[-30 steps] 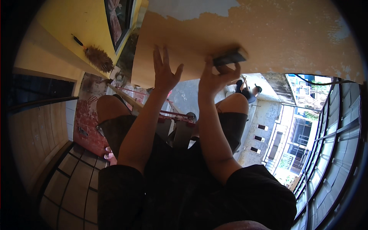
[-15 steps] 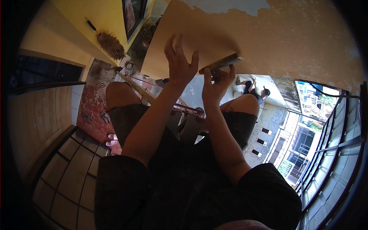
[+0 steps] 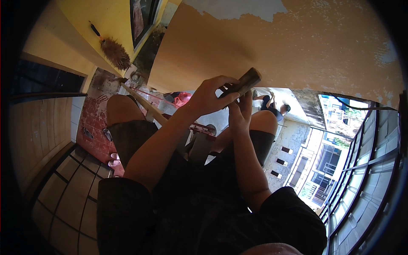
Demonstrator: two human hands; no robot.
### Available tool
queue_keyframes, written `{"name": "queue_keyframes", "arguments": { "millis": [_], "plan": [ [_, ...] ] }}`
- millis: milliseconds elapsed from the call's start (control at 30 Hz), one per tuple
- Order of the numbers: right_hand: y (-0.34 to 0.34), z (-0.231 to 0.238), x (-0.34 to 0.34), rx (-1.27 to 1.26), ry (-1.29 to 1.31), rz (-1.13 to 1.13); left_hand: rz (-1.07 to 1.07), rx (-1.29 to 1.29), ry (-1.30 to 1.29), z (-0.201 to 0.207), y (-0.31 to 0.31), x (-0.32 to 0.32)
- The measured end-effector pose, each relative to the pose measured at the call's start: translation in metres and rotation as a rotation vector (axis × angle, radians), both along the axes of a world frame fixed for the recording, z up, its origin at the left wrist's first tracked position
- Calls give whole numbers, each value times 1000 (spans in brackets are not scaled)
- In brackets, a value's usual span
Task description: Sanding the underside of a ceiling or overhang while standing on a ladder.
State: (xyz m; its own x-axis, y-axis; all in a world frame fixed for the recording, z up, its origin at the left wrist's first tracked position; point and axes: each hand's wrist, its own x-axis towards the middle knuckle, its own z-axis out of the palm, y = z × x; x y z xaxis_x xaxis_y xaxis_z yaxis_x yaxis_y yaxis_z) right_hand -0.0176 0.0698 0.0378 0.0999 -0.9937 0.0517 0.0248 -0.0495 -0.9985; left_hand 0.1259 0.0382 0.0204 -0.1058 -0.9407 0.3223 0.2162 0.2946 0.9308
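Observation:
A dark, bar-shaped block (image 3: 247, 82), apparently a sanding block, is tilted up to the right in front of the orange-brown painted surface (image 3: 204, 46). My left hand (image 3: 209, 97) grips its left end, fingers over the top and thumb in front. From below, my right hand (image 3: 240, 114) holds the block with its fingers partly hidden behind it. The surface close beyond has pale grey patches where the paint is uneven or gone. Whether the block touches that surface, I cannot tell.
Below my knees are a reddish metal frame (image 3: 203, 128) and a wooden beam (image 3: 146, 104). A feather duster (image 3: 115, 53) hangs on the yellow wall at left. Pink slippers (image 3: 114, 160) lie on the red tiles. Another person (image 3: 274, 106) is lower down at right.
My left hand, open and apart from the block before, has come right and closed on it. The block has turned to a steeper tilt and sits lower, nearer to me.

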Motion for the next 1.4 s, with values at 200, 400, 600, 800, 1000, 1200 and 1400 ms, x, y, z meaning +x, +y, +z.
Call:
{"name": "queue_keyframes", "arguments": {
  "millis": [200,400,600,800,1000,1200,1400],
  "plan": [
    [2,30,-10,-9,63,105,-91,5,-76,17,5,-1],
    [-3,55,-80,-376,302,-190,252,-237,-116,39,12,-20],
    [-59,185,-89,-795,876,-934,609,-497,-226,57,-38,-49],
    [-120,186,-89,-570,571,-851,825,-465,-306,29,-46,-76],
    [-112,189,-46,-488,402,-960,748,-466,-298,60,-45,-76],
    [-118,183,-55,-537,481,-928,766,-465,-328,31,-43,-77],
    [-117,184,-56,-521,480,-964,807,-418,-256,-3,-42,-83]
  ]
}}
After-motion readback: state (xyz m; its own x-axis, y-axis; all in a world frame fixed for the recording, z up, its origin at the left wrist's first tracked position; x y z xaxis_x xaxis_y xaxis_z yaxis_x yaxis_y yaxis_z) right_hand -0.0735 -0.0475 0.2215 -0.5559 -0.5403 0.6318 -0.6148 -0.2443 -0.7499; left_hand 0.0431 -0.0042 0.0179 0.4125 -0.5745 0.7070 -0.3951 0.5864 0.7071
